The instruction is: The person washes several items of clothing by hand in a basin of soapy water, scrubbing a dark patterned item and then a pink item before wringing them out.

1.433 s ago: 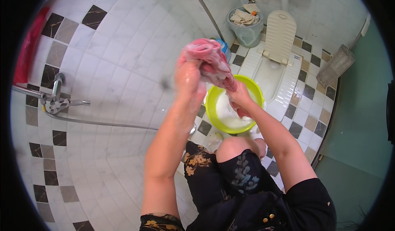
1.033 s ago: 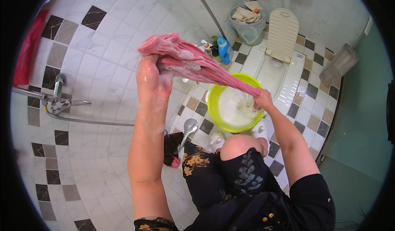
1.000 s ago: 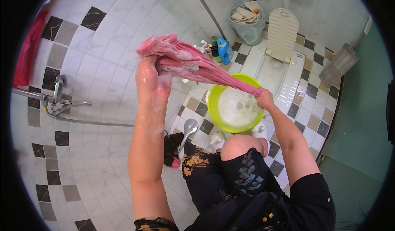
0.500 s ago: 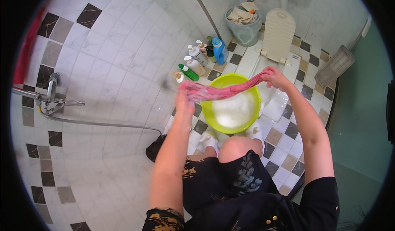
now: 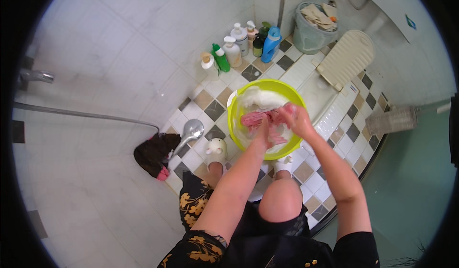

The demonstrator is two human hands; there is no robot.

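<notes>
A wet pink cloth (image 5: 252, 119) lies bunched in the lime-green basin (image 5: 297, 98), among white suds (image 5: 265, 97). My left hand (image 5: 262, 135) is down in the basin, closed on the cloth near its middle. At the basin's right side my right hand (image 5: 298, 120) grips another part of the same cloth, its fingers curled and wet. Suds and cloth partly hide the fingertips of both hands.
Several bottles (image 5: 233, 53) line the wall beyond the basin. A shower head (image 5: 193, 130) and a dark cloth heap (image 5: 154, 154) lie on the left floor. To the right are a squat toilet (image 5: 319, 110), its beige cover (image 5: 347, 58) and a bin (image 5: 308, 36).
The pink cloth, stretched between my raised hands above the basin before, is now lowered and bunched inside it. My hands have come closer together. The view has shifted, and the shower head now shows.
</notes>
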